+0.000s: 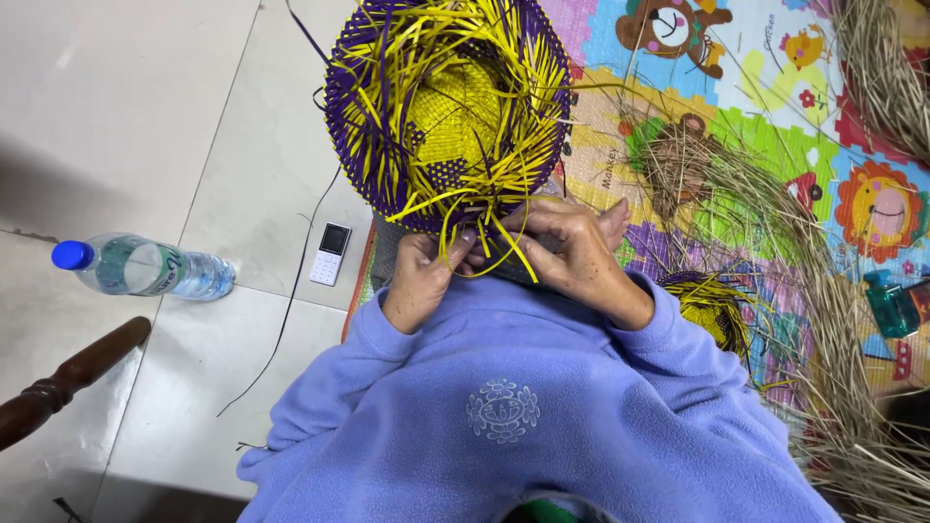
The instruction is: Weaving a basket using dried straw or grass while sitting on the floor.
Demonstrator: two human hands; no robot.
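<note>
Purple and yellow strips make up the basket [448, 107], held on the person's lap against the knees, just above the blue fleece [523, 407]. Its open mouth faces up toward the camera, with loose strip ends fanning out over the rim (no clear long axis; it is roundish). The work in hand looks like weaving the near edge: the left hand [421, 276] pinches a yellow strip [484, 254] at the rim, and the right hand [576, 247] presses its fingers together on the same strands. The next tuck probably calls for keeping tension. Bottle [145, 267] and phone [331, 254] lie on the floor; straw [823, 291] covers the mat [765, 68].
</note>
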